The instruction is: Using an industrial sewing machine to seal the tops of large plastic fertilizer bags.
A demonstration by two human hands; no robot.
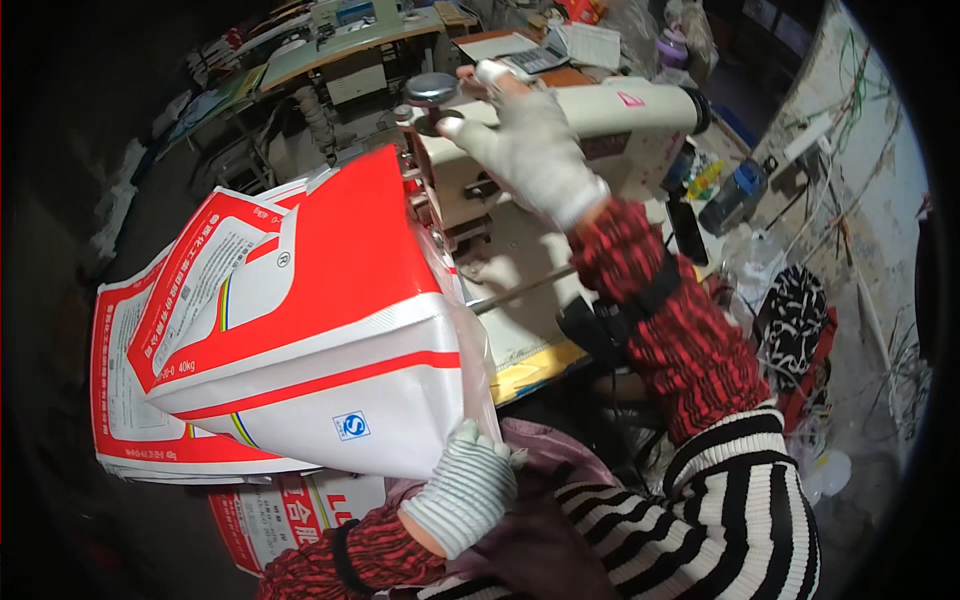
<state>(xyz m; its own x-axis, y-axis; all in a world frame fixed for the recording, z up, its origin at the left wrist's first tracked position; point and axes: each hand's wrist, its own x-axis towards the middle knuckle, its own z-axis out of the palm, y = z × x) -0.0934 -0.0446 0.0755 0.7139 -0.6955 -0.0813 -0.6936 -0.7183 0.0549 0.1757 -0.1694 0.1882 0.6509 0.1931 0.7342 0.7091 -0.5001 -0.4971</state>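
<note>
A red and white woven plastic sack (pixel 330 290) lies over a stack of similar sacks, one edge up against the needle end of a cream industrial sewing machine (pixel 620 140). A clear plastic liner (pixel 475 345) shows along the sack's right side. My left hand (pixel 465 490), in a striped fingerless glove, is closed on the sack's lower right corner near the liner. Resting over the machine's head, my right hand (pixel 540 150) wears a pale fingerless glove with white-wrapped fingertips. Its thumb and fingers are spread beside a round metal disc (pixel 432 90), holding nothing I can see.
Stacked sacks (pixel 130 380) extend to the left. Behind the machine are a calculator (pixel 540 58), papers (pixel 590 45) and another work table (pixel 350 50). A blue bottle (pixel 740 190) and a dark phone-like object (pixel 688 232) are at the right, near loose wires along the wall.
</note>
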